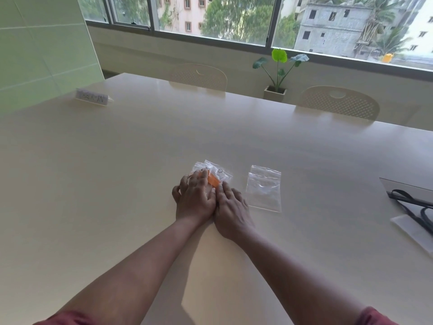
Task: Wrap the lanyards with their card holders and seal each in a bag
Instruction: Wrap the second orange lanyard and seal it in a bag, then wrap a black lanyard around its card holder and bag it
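The filled bag (212,175) lies near the middle of the pale table (117,172), and every place below is told from it. Inside it shows an orange lanyard (213,180) and a small metal ring; the card holder cannot be made out. The left hand (194,199) lies flat on the bag's near-left part, fingers straight and spread, pressing down. The right hand (230,213) touches the left one and presses the bag's near-right edge with straight fingers. Neither hand curls round anything. Both hands cover the near half of the bag, so its seal strip is hidden.

Just to the right of the filled bag, apart from it, lies 1 empty clear bag (264,188), flat, with its zip end away from the person. Far right, a black cord (412,207) and a flat clear sheet (412,231) are cut off by the frame edge. Far left and beyond sits a folded name card (92,97); its writing is too blurred to read.

Open tabletop spreads to the left of the filled bag and beyond it up to the far edge, where 2 chairs (339,102) stand. A potted plant (278,73) stands behind them under the window (210,17).
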Demonstrator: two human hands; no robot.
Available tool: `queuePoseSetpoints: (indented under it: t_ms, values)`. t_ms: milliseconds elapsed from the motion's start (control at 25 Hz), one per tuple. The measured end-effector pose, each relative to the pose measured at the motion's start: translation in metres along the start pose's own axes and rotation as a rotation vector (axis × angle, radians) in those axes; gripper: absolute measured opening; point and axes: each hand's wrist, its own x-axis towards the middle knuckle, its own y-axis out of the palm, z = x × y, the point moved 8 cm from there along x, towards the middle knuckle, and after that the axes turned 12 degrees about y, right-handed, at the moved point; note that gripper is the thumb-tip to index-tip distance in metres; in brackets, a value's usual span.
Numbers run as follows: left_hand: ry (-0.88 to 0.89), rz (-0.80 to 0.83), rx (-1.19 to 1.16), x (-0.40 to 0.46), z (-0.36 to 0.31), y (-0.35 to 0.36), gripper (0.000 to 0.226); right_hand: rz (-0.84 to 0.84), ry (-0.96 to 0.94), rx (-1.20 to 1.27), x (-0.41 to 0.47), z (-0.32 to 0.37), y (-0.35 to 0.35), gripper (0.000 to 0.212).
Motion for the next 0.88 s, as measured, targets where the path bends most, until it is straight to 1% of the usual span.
queuePoseSetpoints:
  t_ms: [120,280,560,640,720,800,880]
  values:
    - [-0.032,-0.016,-0.005,-0.001,0.002,-0.001,0.067,0.026,0.002,-0.027,0.000,-0.001,0.003,0.064]
    - [-0.029,-0.030,-0.033,-0.001,0.002,-0.001,0.067,-0.002,-0.002,0.014,-0.002,0.000,0.000,0.065]
    - [0.000,-0.009,-0.033,-0.003,-0.003,-0.002,0.070,-0.173,0.019,0.175,-0.013,-0.006,-0.022,0.061]
    - [0.054,-0.026,0.026,-0.008,-0.013,-0.007,0.067,-0.215,0.025,0.200,-0.021,-0.009,-0.030,0.061]
    - [0.157,-0.045,0.084,-0.014,-0.027,-0.011,0.063,-0.239,0.044,0.211,-0.028,-0.015,-0.037,0.060]
    - [0.263,-0.025,0.135,-0.021,-0.041,-0.009,0.061,-0.257,0.049,0.198,-0.037,-0.026,-0.043,0.059]
    - [0.301,0.008,0.168,-0.027,-0.052,-0.003,0.063,-0.283,0.052,0.183,-0.048,-0.042,-0.052,0.058]
